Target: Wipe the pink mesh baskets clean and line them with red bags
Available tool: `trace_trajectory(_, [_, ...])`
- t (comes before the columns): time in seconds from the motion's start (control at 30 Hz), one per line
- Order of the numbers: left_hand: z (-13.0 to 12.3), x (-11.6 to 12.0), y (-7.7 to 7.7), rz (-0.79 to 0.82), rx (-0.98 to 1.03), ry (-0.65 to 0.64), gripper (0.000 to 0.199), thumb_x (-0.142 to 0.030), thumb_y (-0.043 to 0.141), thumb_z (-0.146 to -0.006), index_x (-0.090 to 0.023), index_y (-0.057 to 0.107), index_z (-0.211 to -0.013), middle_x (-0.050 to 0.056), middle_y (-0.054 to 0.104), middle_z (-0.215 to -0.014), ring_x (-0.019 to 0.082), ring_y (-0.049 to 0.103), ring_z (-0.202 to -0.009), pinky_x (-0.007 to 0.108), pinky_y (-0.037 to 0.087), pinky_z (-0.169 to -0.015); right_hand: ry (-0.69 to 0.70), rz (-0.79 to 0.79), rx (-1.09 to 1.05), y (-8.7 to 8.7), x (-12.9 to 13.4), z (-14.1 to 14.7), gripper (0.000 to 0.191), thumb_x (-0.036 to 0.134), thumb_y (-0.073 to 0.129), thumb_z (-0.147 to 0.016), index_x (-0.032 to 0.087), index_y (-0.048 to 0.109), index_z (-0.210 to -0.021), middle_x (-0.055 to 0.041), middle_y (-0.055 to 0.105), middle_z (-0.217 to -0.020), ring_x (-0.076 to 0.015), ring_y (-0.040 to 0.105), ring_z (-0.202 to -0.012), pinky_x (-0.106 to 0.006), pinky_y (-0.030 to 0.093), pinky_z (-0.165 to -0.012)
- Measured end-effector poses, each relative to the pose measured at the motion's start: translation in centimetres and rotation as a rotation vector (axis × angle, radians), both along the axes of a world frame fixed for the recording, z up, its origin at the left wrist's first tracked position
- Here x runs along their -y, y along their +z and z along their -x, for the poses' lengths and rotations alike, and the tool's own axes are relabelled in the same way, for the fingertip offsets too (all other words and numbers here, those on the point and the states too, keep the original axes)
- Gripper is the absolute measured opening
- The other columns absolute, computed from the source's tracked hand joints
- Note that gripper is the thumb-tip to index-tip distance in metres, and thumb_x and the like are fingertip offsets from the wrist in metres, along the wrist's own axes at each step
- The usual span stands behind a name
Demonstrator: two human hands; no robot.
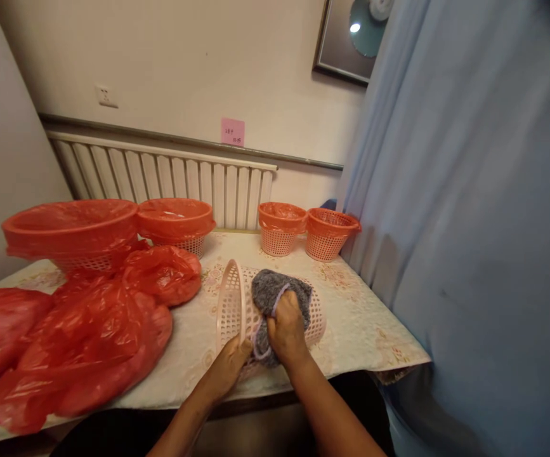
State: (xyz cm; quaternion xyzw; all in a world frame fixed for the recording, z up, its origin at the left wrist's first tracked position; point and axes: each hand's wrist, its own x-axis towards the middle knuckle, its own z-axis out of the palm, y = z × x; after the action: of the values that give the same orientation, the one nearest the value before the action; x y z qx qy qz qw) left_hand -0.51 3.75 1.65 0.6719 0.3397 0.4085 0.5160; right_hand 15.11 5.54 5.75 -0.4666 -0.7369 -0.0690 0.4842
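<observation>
A pale pink perforated basket point(231, 298) lies on its side at the middle of the table, its mouth facing left. My left hand point(231, 360) grips the basket at the lower part of its rim. My right hand point(287, 327) is closed on a grey cloth with a light purple edge point(268, 289), which is bunched against the basket's outer side. Part of the cloth hangs below my right hand, near the table's front edge.
Four baskets lined with red bags point(84, 219) point(177, 219) point(281, 219) point(332, 228) stand along the back. Red plastic bags point(94, 343) cover the left of the table point(351, 311). A blue curtain point(436, 190) hangs at the right.
</observation>
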Motion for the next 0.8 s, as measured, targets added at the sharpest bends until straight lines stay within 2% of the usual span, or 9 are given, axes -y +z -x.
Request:
trace_trajectory(0.1, [0.1, 0.3, 0.0, 0.006, -0.025, 0.023, 0.063, -0.062, 0.037, -0.088, -0.014, 0.06, -0.121, 0.009, 0.065, -0.122, 0.029, 0.057, -0.113, 0.038, 0.037, -0.105, -0.148, 0.053, 0.018, -0.4, -2.2, -3.6, 0.033, 0.002, 0.042, -0.071, 0.017, 0.062, -0.093, -0.0069, 0.059, -0.089, -0.0223, 0.046, -0.091, -0.035, 0.041, -0.082])
trace_trajectory(0.17, [0.0, 0.6, 0.1, -0.007, -0.043, 0.028, 0.063, -0.062, 0.037, -0.088, -0.015, 0.059, -0.124, 0.008, 0.063, -0.126, 0.029, 0.055, -0.116, 0.038, 0.036, -0.107, -0.303, 0.082, 0.021, -1.3, -3.3, -6.4, 0.029, 0.004, 0.043, -0.07, 0.017, 0.061, -0.088, -0.0063, 0.059, -0.085, -0.0214, 0.047, -0.085, -0.033, 0.041, -0.079])
trace_trajectory(0.3, [-0.1, 0.8, 0.2, -0.032, -0.056, 0.006, 0.067, -0.064, 0.035, -0.087, -0.015, 0.057, -0.127, 0.008, 0.062, -0.128, 0.029, 0.053, -0.118, 0.038, 0.034, -0.108, -0.438, 0.078, -0.045, -3.7, -3.4, -10.5, 0.021, 0.006, 0.042, -0.07, 0.017, 0.058, -0.079, -0.0064, 0.055, -0.076, -0.0224, 0.045, -0.079, -0.034, 0.04, -0.075])
trace_trajectory(0.4, [0.0, 0.8, 0.1, -0.039, -0.061, -0.005, 0.071, -0.066, 0.035, -0.086, -0.013, 0.058, -0.126, 0.01, 0.063, -0.126, 0.03, 0.054, -0.117, 0.039, 0.036, -0.107, -0.513, 0.052, -0.104, -5.6, -2.0, -10.9, 0.019, 0.008, 0.04, -0.073, 0.017, 0.055, -0.078, -0.0068, 0.052, -0.075, -0.0239, 0.044, -0.08, -0.036, 0.04, -0.074])
trace_trajectory(0.5, [0.1, 0.8, 0.0, -0.04, -0.049, -0.007, 0.071, -0.067, 0.038, -0.084, -0.013, 0.059, -0.125, 0.01, 0.064, -0.125, 0.031, 0.055, -0.116, 0.04, 0.036, -0.106, -0.552, 0.015, -0.159, -7.2, -0.3, -9.3, 0.017, 0.009, 0.04, -0.076, 0.018, 0.054, -0.08, -0.0081, 0.052, -0.079, -0.0253, 0.044, -0.083, -0.039, 0.04, -0.076])
trace_trajectory(0.57, [0.2, 0.8, -0.1, -0.031, -0.037, -0.006, 0.068, -0.065, 0.039, -0.086, -0.013, 0.06, -0.124, 0.01, 0.064, -0.124, 0.031, 0.055, -0.116, 0.041, 0.036, -0.107, -0.525, -0.029, -0.182, -8.0, 0.8, -7.5, 0.016, 0.009, 0.04, -0.077, 0.018, 0.053, -0.08, -0.0082, 0.051, -0.08, -0.0259, 0.044, -0.085, -0.042, 0.041, -0.079])
trace_trajectory(0.63, [0.1, 0.8, -0.1, -0.009, -0.023, -0.027, 0.064, -0.061, 0.039, -0.087, -0.013, 0.061, -0.123, 0.01, 0.066, -0.121, 0.03, 0.057, -0.113, 0.041, 0.037, -0.105, -0.426, -0.081, -0.17, -8.3, 1.9, -5.3, 0.018, 0.008, 0.04, -0.077, 0.019, 0.053, -0.083, -0.0078, 0.052, -0.083, -0.0264, 0.045, -0.089, -0.045, 0.041, -0.083])
trace_trajectory(0.7, [0.0, 0.8, -0.1, 0.017, -0.003, -0.05, 0.06, -0.059, 0.04, -0.089, -0.013, 0.062, -0.121, 0.01, 0.068, -0.118, 0.029, 0.059, -0.11, 0.041, 0.039, -0.104, -0.269, -0.131, -0.126, -8.2, 3.0, -3.1, 0.024, 0.005, 0.039, -0.076, 0.019, 0.054, -0.087, -0.0065, 0.053, -0.084, -0.0258, 0.046, -0.092, -0.048, 0.04, -0.086])
trace_trajectory(0.8, [-0.2, 1.0, 0.0, 0.027, -0.006, -0.025, 0.055, -0.054, 0.041, -0.09, -0.012, 0.063, -0.119, 0.009, 0.069, -0.115, 0.028, 0.06, -0.107, 0.041, 0.04, -0.103, -0.022, -0.187, -0.069, -7.0, 4.1, 0.1, 0.03, 0.002, 0.038, -0.074, 0.02, 0.054, -0.092, -0.0041, 0.054, -0.084, -0.0231, 0.049, -0.09, -0.051, 0.04, -0.089])
